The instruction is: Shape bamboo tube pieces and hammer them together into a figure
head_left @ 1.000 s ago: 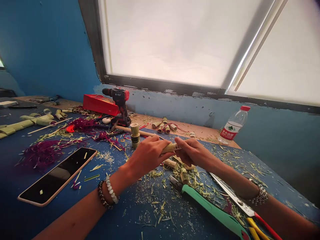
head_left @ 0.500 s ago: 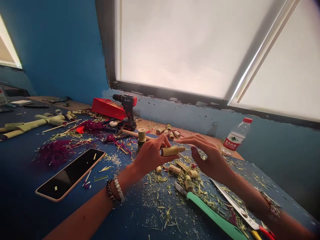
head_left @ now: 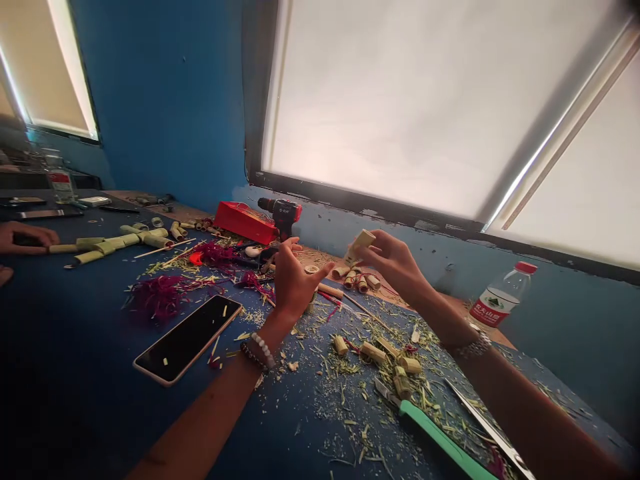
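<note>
My right hand (head_left: pixel 391 259) is raised above the blue table (head_left: pixel 75 373) and pinches a short pale bamboo piece (head_left: pixel 360 244) at its fingertips. My left hand (head_left: pixel 294 279) hovers just to its left with fingers spread and nothing in it, over a small bamboo spool (head_left: pixel 311 272) standing on the table. Several cut bamboo pieces (head_left: pixel 373 351) lie among shavings below the hands.
A phone (head_left: pixel 187 340) lies left of my forearm. A green-handled knife (head_left: pixel 440 440) and scissors (head_left: pixel 493 433) lie at the right. A red drill (head_left: pixel 284 215) and red box (head_left: pixel 243 223) sit by the wall, a water bottle (head_left: pixel 501 295) far right. Another person's hand (head_left: pixel 23 238) holds bamboo sticks at the left edge.
The bamboo piece passed from my left hand to my right, which lifted it up. My left hand opened. The camera turned left and up.
</note>
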Tool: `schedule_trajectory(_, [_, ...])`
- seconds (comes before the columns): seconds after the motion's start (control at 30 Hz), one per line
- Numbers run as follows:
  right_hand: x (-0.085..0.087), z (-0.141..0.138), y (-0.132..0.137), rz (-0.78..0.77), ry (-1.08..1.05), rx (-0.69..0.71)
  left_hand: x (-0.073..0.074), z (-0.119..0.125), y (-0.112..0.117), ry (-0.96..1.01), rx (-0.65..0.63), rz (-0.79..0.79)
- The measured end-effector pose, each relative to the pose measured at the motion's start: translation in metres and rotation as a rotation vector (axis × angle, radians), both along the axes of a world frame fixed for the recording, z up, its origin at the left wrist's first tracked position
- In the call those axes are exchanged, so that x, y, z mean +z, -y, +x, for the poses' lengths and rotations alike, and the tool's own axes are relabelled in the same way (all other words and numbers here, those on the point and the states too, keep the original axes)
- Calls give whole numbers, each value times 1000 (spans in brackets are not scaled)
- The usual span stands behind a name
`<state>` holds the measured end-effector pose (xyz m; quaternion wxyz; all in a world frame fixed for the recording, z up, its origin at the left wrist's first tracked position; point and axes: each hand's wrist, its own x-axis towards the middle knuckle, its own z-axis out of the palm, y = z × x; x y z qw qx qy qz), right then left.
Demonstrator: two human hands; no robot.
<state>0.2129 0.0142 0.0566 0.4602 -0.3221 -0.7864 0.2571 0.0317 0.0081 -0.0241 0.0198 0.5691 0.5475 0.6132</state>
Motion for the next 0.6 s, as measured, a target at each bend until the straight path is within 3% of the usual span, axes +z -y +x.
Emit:
schedule_trajectory(0.1, [-2,-21,-11,-40,-74,15,-11,-6,-12,-53,-76,-295])
schedule_trajectory(0.23, [-15,-30,-17,-101,-110,42,-26,-4,-16,-185,-192,-370])
schedule_trajectory(0.4, [-26,-14,-14,-160,-138,57,-28,2,-9,-247,-319,-288])
schedule_trajectory(0.6, [-9,6,26,-175,-161,88,-14,19,12,-228,-456,-91])
